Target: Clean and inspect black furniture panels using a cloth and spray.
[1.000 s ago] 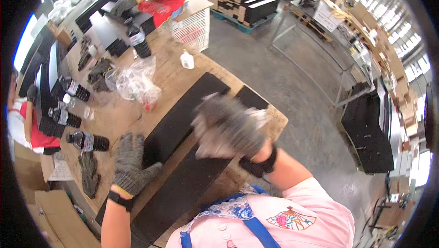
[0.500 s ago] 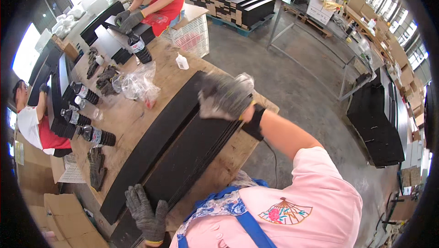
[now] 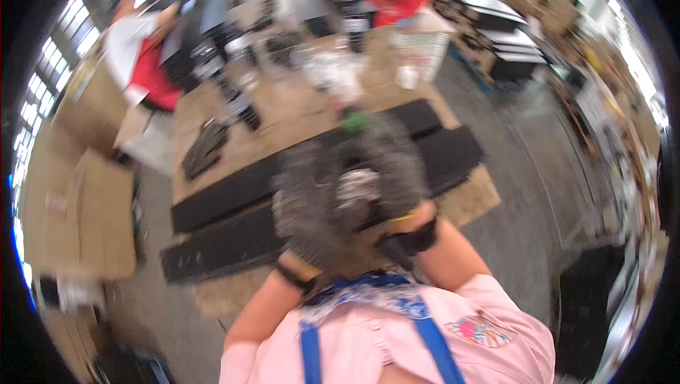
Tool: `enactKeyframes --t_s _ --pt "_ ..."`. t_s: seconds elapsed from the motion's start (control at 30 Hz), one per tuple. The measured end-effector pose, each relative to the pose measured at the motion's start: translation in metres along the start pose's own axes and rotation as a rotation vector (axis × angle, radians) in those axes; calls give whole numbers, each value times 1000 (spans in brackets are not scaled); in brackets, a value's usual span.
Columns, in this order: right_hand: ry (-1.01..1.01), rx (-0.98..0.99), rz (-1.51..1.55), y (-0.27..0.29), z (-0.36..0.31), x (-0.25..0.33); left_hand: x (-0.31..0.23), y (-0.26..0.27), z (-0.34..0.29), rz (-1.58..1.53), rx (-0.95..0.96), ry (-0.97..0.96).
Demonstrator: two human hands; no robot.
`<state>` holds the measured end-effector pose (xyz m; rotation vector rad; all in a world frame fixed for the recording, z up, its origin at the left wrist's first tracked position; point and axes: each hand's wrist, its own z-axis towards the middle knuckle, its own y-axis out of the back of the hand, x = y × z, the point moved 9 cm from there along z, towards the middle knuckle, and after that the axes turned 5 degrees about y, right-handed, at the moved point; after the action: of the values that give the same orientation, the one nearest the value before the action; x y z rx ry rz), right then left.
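Above the near edge of the wooden table (image 3: 248,144), about midway along it, the head view shows both your gloved hands brought together over two black boards. Your left hand (image 3: 308,200) is half curled beside the pale cloth (image 3: 358,189); blur hides its fingers, so I cannot tell how far it is open or whether it grips anything. Your right hand (image 3: 395,164) is curved round, its fingers seeming to close on the pale cloth, which sits bunched between your two palms. A small green thing (image 3: 353,122) shows at the fingertips; which hand has it, I cannot tell.

The cloth should be light, soft and hard to damage, best held bunched in its middle. Both boards, the back board (image 3: 227,203) and the front board (image 3: 227,246), run from the table's left edge toward its right. They look flat, stiff and perhaps smooth enough to slip under gloves; you would best hold them by their long edges or ends.

Counting: one cloth, one green thing, two boards, though either could be a stack. By the left edge lies one dark glove (image 3: 205,149), possibly a pair. Farther back are one clear plastic bag (image 3: 333,76), one small white bottle (image 3: 406,77) near the right edge, and at least three dark bottles (image 3: 242,109).
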<state>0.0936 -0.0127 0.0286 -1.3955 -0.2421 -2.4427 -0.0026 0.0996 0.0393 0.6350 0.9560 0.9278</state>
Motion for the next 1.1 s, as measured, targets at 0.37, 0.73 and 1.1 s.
enactKeyframes --t_s 0.37,0.73,1.1 --pt "-6 -192 378 102 -14 -68 110 16 -53 513 350 413" --pt "-354 -269 661 161 -17 -120 420 191 -430 471 110 1467" --pt "-363 -379 335 96 -16 -76 379 295 -302 878 -72 882"
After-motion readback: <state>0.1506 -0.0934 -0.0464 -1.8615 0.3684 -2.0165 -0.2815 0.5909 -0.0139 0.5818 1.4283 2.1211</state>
